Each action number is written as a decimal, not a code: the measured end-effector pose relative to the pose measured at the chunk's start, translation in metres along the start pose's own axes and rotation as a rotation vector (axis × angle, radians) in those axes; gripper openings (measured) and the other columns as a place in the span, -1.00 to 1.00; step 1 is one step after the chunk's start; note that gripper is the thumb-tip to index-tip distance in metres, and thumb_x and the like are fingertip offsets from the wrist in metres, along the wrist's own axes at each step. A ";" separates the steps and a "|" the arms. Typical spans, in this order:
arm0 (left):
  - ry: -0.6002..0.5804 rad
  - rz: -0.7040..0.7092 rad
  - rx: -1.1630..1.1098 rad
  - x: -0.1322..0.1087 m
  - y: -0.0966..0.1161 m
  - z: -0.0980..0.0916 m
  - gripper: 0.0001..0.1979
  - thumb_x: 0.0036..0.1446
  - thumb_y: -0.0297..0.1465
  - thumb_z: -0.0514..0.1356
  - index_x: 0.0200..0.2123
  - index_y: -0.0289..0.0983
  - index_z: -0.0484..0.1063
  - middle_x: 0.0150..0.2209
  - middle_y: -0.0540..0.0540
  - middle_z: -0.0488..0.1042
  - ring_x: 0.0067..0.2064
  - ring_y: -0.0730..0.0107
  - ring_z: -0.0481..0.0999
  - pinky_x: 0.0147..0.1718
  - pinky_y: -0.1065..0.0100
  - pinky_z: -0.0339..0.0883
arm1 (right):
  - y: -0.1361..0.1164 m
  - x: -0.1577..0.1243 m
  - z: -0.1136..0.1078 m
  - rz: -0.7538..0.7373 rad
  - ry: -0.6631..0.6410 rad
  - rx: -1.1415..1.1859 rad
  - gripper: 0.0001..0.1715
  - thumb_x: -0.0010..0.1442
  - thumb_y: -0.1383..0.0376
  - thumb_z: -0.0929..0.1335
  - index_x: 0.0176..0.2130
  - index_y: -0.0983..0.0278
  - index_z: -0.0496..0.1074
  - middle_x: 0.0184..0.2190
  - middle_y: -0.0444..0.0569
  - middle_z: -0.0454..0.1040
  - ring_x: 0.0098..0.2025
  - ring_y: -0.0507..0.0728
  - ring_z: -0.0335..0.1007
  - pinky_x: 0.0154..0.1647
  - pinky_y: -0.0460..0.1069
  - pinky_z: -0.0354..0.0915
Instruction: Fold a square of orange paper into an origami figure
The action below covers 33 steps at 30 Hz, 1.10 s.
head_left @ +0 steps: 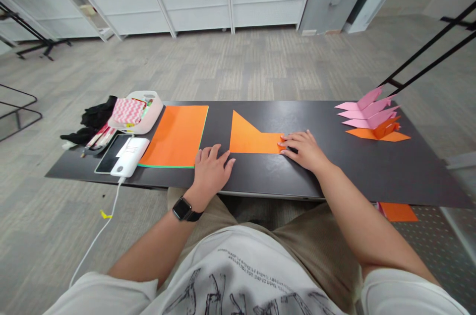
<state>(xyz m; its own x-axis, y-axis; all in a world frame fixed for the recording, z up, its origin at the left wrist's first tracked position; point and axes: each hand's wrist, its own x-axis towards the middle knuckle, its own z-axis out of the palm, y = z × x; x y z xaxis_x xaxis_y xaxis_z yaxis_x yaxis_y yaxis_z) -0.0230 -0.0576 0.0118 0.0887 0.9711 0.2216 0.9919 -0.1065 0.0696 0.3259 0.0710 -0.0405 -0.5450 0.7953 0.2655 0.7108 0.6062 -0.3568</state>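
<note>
Touching right end of folded orange paper, centre of frame, right hand curls fingertips there; pinch or press, cannot tell. Paper extends left. Left hand, fingers parted, just beside paper's lower-left corner.

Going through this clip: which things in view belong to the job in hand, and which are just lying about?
Part of the job:
- folded orange sheet, right hand's fingers on its edge
- orange-topped paper stack, probably supply
- pink and orange folded birds, apparently related pieces

Lying about, seemingly unused:
- white basket
- white corded device
- black cloth
</note>
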 end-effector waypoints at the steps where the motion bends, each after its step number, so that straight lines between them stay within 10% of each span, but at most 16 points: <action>1: 0.001 0.003 -0.008 0.000 -0.005 0.000 -0.62 0.48 -0.14 0.16 0.12 -0.18 0.66 0.31 -0.27 0.49 0.26 -0.20 0.46 0.28 -0.23 0.35 | 0.000 0.000 0.000 -0.001 0.001 -0.003 -0.73 0.44 0.06 0.42 0.05 -0.04 0.68 0.20 -0.01 0.64 0.26 0.38 0.44 0.44 0.65 -0.02; 12: -0.103 0.393 -0.250 0.064 0.004 0.017 -0.68 0.42 -0.31 0.30 0.18 -0.24 0.55 0.24 -0.20 0.56 0.30 0.14 0.50 0.39 0.13 0.34 | -0.003 0.001 -0.002 0.007 0.002 0.010 -0.74 0.41 0.09 0.45 0.05 -0.06 0.68 0.20 0.01 0.64 0.26 0.37 0.46 0.44 0.66 -0.03; 21: -0.143 0.574 -0.148 0.090 -0.002 0.028 -0.74 0.51 -0.28 0.15 -0.01 -0.19 0.64 0.04 -0.13 0.64 0.07 0.22 0.64 0.07 0.23 0.48 | -0.009 0.000 -0.011 0.041 0.005 0.128 -0.62 0.47 0.06 0.36 0.19 -0.02 0.59 0.22 0.04 0.63 0.32 0.36 0.46 0.48 0.65 -0.11; 33: 0.077 0.639 -0.004 0.117 0.011 -0.008 -0.66 0.55 -0.35 0.04 -0.12 -0.25 0.63 -0.10 -0.18 0.63 -0.12 0.22 0.60 -0.09 0.18 0.40 | -0.051 0.023 -0.045 0.019 0.248 -0.032 -0.56 0.40 0.03 0.42 0.20 0.03 0.58 0.23 0.07 0.59 0.28 0.38 0.47 0.56 0.57 -0.13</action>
<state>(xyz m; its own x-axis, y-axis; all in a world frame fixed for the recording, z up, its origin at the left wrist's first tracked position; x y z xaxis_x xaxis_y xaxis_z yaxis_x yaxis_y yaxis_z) -0.0026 0.0534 0.0463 0.6551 0.6978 0.2897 0.7452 -0.6599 -0.0960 0.2968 0.0588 0.0247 -0.4085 0.7814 0.4718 0.7360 0.5877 -0.3361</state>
